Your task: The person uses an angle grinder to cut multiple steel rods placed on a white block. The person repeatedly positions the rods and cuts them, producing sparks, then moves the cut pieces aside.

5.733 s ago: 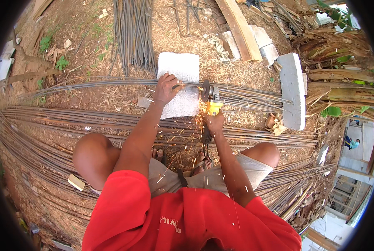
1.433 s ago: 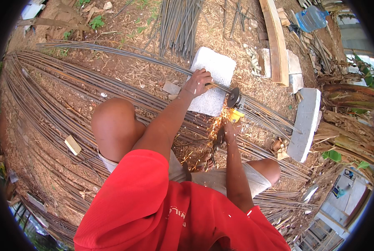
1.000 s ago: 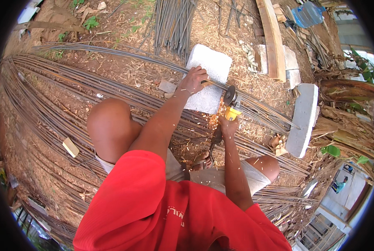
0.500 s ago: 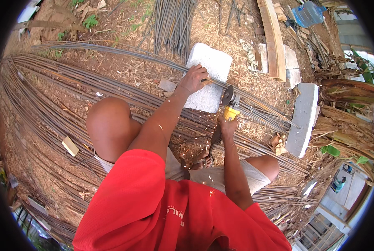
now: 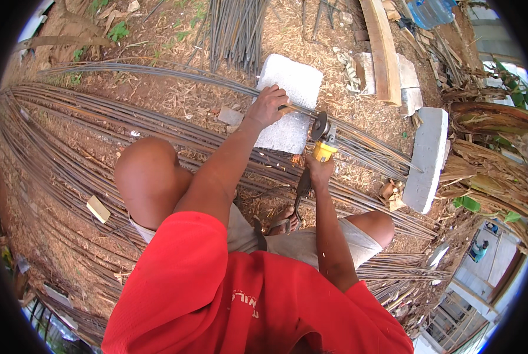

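Note:
My left hand (image 5: 267, 107) is closed around a bundle of thin steel rebar rods (image 5: 361, 135). The rods lie across a pale concrete block (image 5: 292, 79). My right hand (image 5: 319, 171) grips a yellow-and-black angle grinder (image 5: 323, 151) by its body, and the black cable end trails down past my feet. Just to the right of the block, the grinder's dark cutting disc (image 5: 320, 125) is at the rods. Whether it touches them, I cannot tell.
More long rebar rods (image 5: 175, 133) run over the ground beneath my legs. A grey concrete block (image 5: 427, 159) stands at the rods' right ends. Farther off are a stack of shorter rods (image 5: 235, 32), a wooden plank (image 5: 382, 50) and a blue water bottle (image 5: 431, 12).
Sparks that were flying from the disc toward me have almost all gone. Both hands keep their grips on the rods and the grinder. The whole view has shifted slightly.

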### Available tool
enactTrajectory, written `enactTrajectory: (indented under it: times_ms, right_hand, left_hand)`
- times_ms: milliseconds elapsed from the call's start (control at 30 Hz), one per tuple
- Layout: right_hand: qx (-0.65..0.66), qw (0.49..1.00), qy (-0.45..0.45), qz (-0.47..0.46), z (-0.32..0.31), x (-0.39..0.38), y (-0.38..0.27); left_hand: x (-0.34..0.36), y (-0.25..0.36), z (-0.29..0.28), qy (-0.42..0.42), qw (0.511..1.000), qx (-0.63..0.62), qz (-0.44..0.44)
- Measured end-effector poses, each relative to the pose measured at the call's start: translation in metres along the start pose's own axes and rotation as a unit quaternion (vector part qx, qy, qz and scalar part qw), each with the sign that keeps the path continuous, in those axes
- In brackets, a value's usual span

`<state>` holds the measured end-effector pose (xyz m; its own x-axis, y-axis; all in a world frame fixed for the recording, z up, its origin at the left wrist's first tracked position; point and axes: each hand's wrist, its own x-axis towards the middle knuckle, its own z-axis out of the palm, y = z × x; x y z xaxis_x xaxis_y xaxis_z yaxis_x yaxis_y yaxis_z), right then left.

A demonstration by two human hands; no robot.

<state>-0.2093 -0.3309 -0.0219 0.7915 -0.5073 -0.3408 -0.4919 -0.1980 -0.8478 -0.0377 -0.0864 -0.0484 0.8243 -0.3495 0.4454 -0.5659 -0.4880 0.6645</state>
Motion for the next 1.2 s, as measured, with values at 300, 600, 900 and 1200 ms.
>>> enactTrajectory:
  times_ms: [300, 600, 900, 1200]
  right_hand:
    - [0.010, 0.999, 0.005, -0.033, 0.001, -0.003, 0.002]
    - [0.034, 0.999, -0.004, -0.028, 0.001, 0.008, 0.015]
    - [0.049, 0.998, -0.032, -0.033, -0.004, 0.009, 0.019]
    - [0.003, 1.000, -0.024, 0.014, -0.001, 0.000, 0.002]
  left_hand:
    - [0.001, 0.001, -0.004, -0.015, 1.000, -0.002, -0.005]
    - [0.001, 0.000, 0.000, 0.013, 1.000, -0.010, 0.009]
    - [0.001, 0.000, 0.000, 0.013, 1.000, -0.005, 0.010]
    - [0.001, 0.002, -0.001, -0.001, 1.000, 0.013, 0.000]
